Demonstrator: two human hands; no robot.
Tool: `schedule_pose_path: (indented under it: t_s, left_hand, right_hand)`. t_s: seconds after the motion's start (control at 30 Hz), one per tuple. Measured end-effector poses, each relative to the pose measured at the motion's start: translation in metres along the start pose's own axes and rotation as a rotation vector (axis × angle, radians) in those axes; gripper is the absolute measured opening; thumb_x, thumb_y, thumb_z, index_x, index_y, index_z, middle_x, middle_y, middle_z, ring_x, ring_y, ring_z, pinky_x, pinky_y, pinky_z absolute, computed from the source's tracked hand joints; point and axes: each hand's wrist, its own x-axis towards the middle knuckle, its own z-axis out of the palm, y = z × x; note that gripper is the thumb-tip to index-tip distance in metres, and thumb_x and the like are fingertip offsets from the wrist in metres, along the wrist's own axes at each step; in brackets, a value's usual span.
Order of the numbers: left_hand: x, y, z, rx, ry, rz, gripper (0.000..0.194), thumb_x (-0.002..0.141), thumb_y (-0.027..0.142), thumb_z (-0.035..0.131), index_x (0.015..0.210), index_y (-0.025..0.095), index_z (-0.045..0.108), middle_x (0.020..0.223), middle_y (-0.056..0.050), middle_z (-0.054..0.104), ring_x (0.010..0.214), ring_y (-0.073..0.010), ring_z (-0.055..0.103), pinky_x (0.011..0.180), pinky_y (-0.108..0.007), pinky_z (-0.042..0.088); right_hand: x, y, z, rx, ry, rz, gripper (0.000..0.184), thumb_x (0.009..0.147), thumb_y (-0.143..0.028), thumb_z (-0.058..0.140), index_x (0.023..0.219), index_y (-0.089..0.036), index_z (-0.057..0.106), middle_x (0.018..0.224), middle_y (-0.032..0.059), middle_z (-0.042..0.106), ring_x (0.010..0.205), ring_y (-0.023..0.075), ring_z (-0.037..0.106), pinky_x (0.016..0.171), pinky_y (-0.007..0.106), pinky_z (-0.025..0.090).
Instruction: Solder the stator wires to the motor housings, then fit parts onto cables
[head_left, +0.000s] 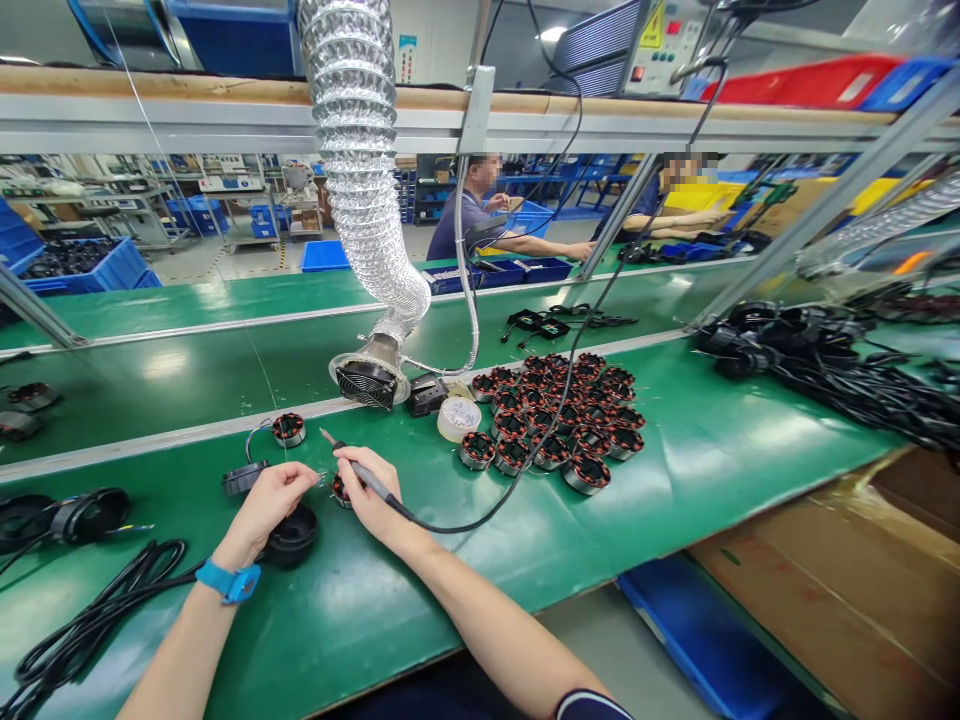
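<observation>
Workshop, green bench, silver duct with fan hanging over it; 2 people work behind. Right hand grips iron, fingers wrapped round the handle; tip points up-left, just right of 1 coil near the rail. Cord trails right, then up. Left hand: thumb and finger pinched together at thin wires; too small to tell if they hold any. Work coil sits on the bench between the hands, partly hidden by the right. Black cup is under the left wrist, blue band on that wrist. Coil cluster lies right of the hands, round tub just beside it. Cable is coiled at left.
</observation>
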Motion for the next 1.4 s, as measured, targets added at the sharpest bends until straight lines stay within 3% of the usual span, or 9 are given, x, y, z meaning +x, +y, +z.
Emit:
schedule_pose_path:
  t_s: [0.23,0.4,0.57,0.97,1.4]
  left_hand:
    - [-0.003,0.001,0.002,-0.001,-0.043,0.076,0.037,0.07,0.052,0.063,0.069,0.016,0.058,0.051,0.008,0.039,0.047,-0.0085,0.03,0.045,-0.022,0.021]
    - [-0.003,0.002,0.003,0.019,-0.028,0.111,0.04,0.07,0.055,0.063,0.07,0.016,0.059,0.056,0.006,0.044,0.047,-0.0085,0.032,0.045,-0.022,0.023]
    - [-0.004,0.001,-0.001,0.027,-0.091,0.111,0.04,0.071,0.056,0.065,0.072,0.016,0.06,0.055,0.004,0.05,0.047,-0.0111,0.043,0.048,-0.023,0.033]
    - [0.002,-0.005,-0.002,-0.126,-0.099,-0.004,0.037,0.066,0.05,0.07,0.068,0.015,0.06,0.052,0.006,0.042,0.045,-0.0072,0.033,0.042,-0.02,0.027]
    - [0.006,-0.005,-0.005,-0.143,-0.062,-0.065,0.042,0.06,0.053,0.072,0.07,0.012,0.064,0.049,0.009,0.037,0.043,-0.0059,0.028,0.04,-0.02,0.023]
  right_hand:
    - [0.002,0.014,0.006,0.001,-0.22,-0.122,0.043,0.089,-0.01,0.052,0.129,-0.025,0.054,0.108,0.0061,0.056,0.095,0.015,0.061,0.092,0.03,0.051]
    - [0.002,0.02,0.01,-0.056,-0.263,-0.166,0.042,0.092,-0.008,0.046,0.13,-0.025,0.053,0.11,0.0066,0.052,0.09,0.0131,0.06,0.088,0.027,0.051]
    - [0.002,0.021,0.01,-0.132,-0.25,-0.22,0.038,0.093,-0.01,0.045,0.127,-0.023,0.055,0.104,0.0071,0.052,0.093,0.0157,0.058,0.084,0.027,0.051]
    - [-0.003,0.02,0.009,-0.145,-0.259,-0.184,0.037,0.092,-0.011,0.047,0.127,-0.023,0.053,0.106,0.0072,0.053,0.093,0.0156,0.06,0.085,0.027,0.051]
    - [-0.003,0.02,0.013,0.085,-0.223,0.04,0.048,0.079,-0.007,0.055,0.124,-0.024,0.052,0.109,0.0027,0.048,0.066,0.0056,0.061,0.076,0.024,0.055]
